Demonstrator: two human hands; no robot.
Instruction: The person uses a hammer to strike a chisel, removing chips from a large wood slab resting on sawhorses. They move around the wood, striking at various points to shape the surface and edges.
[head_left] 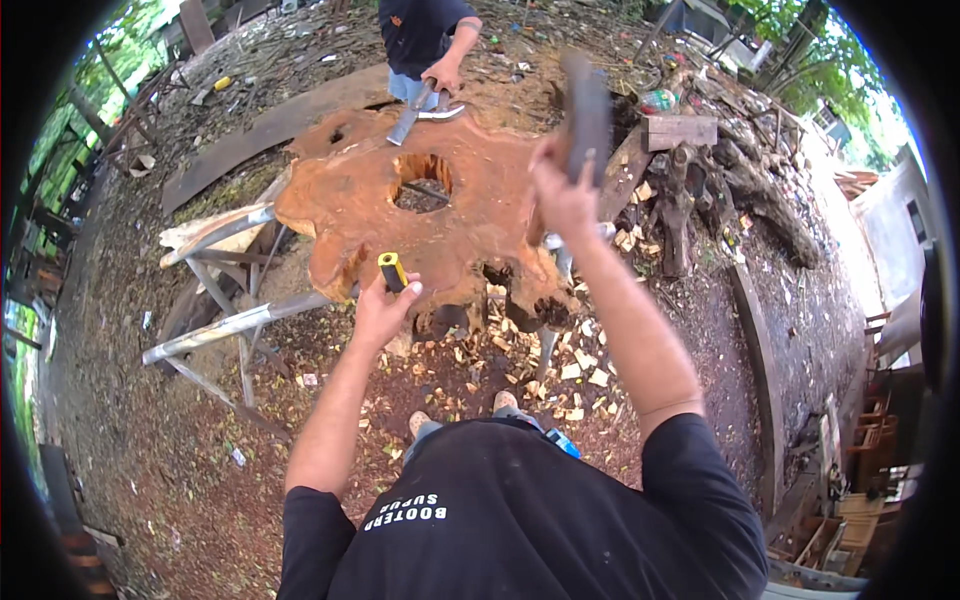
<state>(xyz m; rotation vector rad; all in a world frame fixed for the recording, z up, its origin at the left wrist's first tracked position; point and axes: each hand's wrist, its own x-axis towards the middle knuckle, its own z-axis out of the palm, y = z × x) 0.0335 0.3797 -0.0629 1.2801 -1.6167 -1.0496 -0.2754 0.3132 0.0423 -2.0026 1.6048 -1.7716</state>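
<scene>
While a yellow-black handle (393, 272) is gripped in the left hand (381, 312) over the slab (480, 215), just in from its near edge, a dark tool (588, 125) is clamped in the right hand (564, 196), held up by the right edge. Hands well apart. Dark tool is blurred; whether it's a mallet can't be confirmed. Any blade under the handle is hidden, so contact with the slab can't be told.

Step in hand, as judged: chiselling by struck blows near the ragged near edge. For the next move, a steady handle, a square hit on its yellow end and a thumb kept clear would be called for.

Slab is carried on pale rails (225, 328) projecting past its left edge. At its far edge, a grey tool (409, 122) is held in a co-worker's hand (446, 73). Chips (580, 370) are scattered on the ground below the near edge; logs (745, 200) are piled beyond the right edge.

Writing: white capitals are printed on the wearer's shirt (540, 520), seen upside down; not copied. Orange mark (397, 20) on the co-worker's top can't be read.
</scene>
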